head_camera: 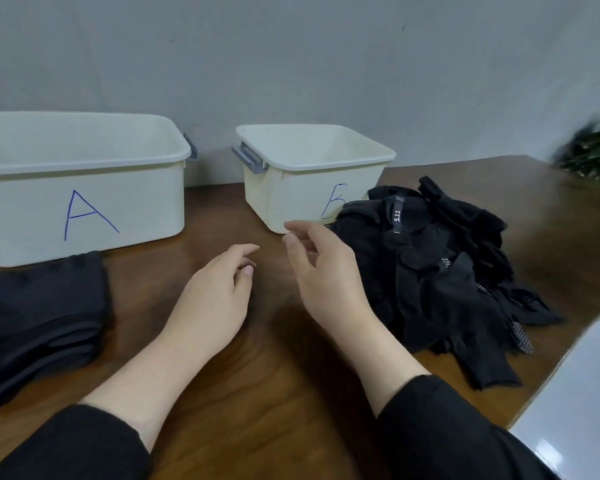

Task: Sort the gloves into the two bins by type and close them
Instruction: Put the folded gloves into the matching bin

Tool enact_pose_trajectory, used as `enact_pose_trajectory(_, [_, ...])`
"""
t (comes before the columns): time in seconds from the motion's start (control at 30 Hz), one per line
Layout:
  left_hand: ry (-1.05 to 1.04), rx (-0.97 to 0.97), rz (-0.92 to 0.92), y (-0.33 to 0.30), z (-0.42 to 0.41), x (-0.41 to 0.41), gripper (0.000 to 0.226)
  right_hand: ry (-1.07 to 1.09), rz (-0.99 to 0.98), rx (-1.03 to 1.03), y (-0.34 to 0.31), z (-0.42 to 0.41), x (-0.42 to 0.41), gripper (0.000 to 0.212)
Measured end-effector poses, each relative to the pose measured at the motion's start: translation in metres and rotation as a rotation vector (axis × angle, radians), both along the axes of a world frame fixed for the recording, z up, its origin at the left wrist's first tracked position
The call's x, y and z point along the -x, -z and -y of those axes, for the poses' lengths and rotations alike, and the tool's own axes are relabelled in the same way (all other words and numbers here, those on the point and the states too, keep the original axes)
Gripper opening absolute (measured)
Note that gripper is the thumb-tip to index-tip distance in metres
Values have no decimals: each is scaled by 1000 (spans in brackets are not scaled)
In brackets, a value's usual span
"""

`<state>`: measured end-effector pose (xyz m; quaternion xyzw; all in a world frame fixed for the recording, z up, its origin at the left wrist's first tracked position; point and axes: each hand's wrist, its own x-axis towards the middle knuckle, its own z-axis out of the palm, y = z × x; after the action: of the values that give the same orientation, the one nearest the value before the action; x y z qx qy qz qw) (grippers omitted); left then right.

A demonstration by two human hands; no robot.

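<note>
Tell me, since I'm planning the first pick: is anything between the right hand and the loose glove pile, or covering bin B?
Nothing visible. The right hand hovers open beside the loose glove pile, with only bare table between. Bin B stands lidless just behind, its opening uncovered.

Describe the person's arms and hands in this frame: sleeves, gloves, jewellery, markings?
Both the left hand and the right hand are bare: no gloves, and no rings, watch or markings show. Each forearm is uncovered from the wrist part-way back, then covered by a plain black left sleeve and right sleeve, dark soft fabric with no visible logo or pattern.
</note>
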<state>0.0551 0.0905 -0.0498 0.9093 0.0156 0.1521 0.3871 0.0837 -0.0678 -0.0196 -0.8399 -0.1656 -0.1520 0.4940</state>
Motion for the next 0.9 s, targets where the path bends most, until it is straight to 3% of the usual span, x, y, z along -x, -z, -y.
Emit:
enact_pose_trajectory(0.23, [87,-13,47,-1,5,4,37,255,298,274,-57,89,-39,25])
enact_pose_trajectory(0.37, [111,-35,74,-3,5,5,38,528,53,598,-83,144,-79,50])
enact_pose_trajectory(0.47, [124,-30,77,-3,4,6,38,524,-171,651,-88,165,-90,37])
enact_pose_trajectory(0.53, [129,-27,77,-3,4,6,38,493,-202,601,-85,171,-94,27])
enact_pose_trajectory(0.7, [136,-35,76,-3,4,6,38,464,-187,533,-85,174,-96,25])
enact_pose_trajectory(0.8, [141,-42,76,-3,3,6,38,436,-301,652,-85,177,-95,28])
enact_pose_trajectory(0.9, [142,-41,77,-3,2,6,38,416,-283,732,-85,182,-98,34])
